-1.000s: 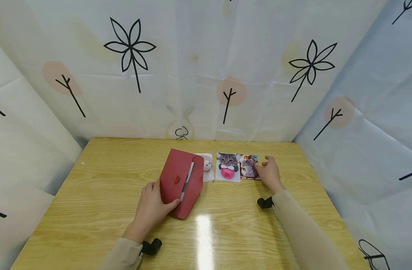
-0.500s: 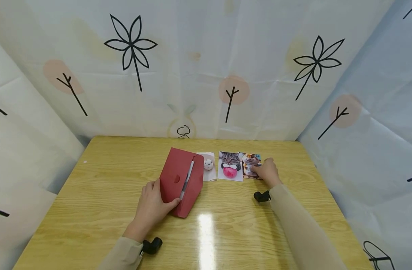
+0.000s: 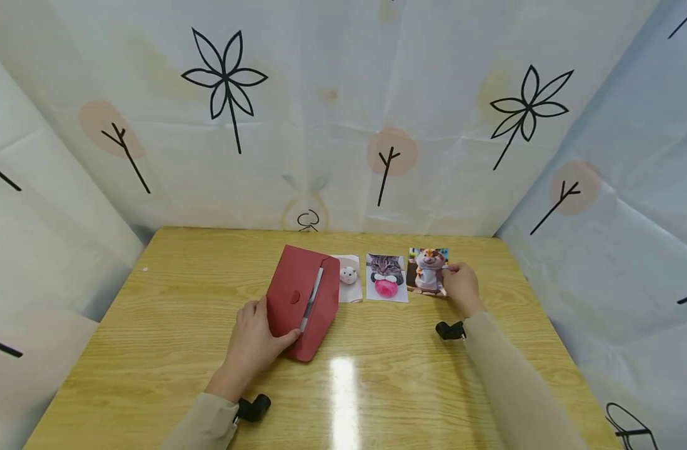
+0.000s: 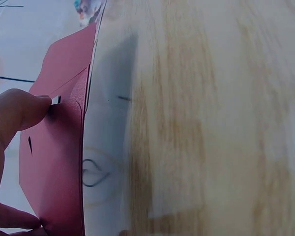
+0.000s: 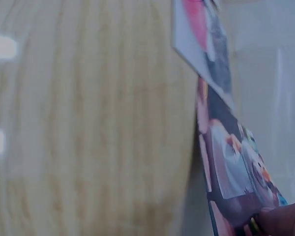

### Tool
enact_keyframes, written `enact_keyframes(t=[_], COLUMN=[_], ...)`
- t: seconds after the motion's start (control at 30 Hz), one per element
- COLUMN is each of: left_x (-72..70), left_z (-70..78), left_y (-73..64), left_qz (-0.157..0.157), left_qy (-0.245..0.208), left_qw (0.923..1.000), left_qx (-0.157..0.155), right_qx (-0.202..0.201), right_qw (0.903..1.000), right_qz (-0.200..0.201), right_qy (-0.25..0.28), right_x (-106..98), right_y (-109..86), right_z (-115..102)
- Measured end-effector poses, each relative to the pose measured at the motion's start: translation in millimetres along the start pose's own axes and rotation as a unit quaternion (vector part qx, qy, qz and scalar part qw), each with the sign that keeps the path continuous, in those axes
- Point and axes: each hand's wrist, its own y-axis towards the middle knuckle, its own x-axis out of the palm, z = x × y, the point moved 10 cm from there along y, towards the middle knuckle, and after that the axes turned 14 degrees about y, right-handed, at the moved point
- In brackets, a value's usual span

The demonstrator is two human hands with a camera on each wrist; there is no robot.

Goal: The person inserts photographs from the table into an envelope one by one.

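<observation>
My left hand (image 3: 253, 337) grips a dark red paper envelope (image 3: 289, 300) by its lower left side, the thumb (image 4: 27, 110) pressing near the flap opening. A white strip (image 3: 312, 297) shows inside that opening. On the right, my right hand (image 3: 461, 286) pinches the right edge of a photo card (image 3: 429, 275) picturing a hamster in a white apron. In the right wrist view the hamster card (image 5: 236, 172) tilts up off the table, a shadow under its edge. Beside it lies a cat photo card (image 3: 386, 281) with a pink ball. A white-animal card (image 3: 351, 278) is partly hidden behind the envelope.
The wood-grain table (image 3: 399, 375) carries a bright light reflection near its front. Patterned white cloth (image 3: 320, 125) hangs behind and on both sides. A tiny pale scrap (image 3: 145, 269) lies near the left table edge.
My right hand has taken hold of the hamster card, lifted it and drawn it slightly right, off the cat card's edge. The left hand keeps holding the envelope in place.
</observation>
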Motion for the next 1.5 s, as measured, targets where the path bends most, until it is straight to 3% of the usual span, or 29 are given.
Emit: enact_keyframes(t=[0.23, 0.6, 0.8, 1.17, 1.5], left_x=[-1.8, -2.4, 0.0, 5.1, 6.6], left_z=[-0.3, -0.8, -1.3, -0.4, 2.1], left_y=[-1.3, -2.5, -1.7, 0.9, 1.7], left_qz=[0.006, 0.002, 0.001, -0.004, 0.001], left_qy=[0.005, 0.002, 0.004, 0.006, 0.008], left_qw=[1.0, 0.9999, 0.9998, 0.9997, 0.9998], left_qx=[-0.001, -0.014, -0.019, -0.023, -0.016], right_qx=[-0.048, -0.098, -0.12, -0.107, -0.056], right_qw=[0.9973, 0.9898, 0.9843, 0.9725, 0.9495], right_qz=[0.045, 0.04, -0.014, -0.111, -0.195], right_qy=[0.031, 0.095, 0.129, 0.175, 0.24], right_x=[-20.1, -9.9, 15.6, 62.5, 108.2], right_y=[-6.1, -25.6, -39.4, -60.9, -88.0], right_z=[-33.2, -75.2, -90.5, -97.6, -97.9])
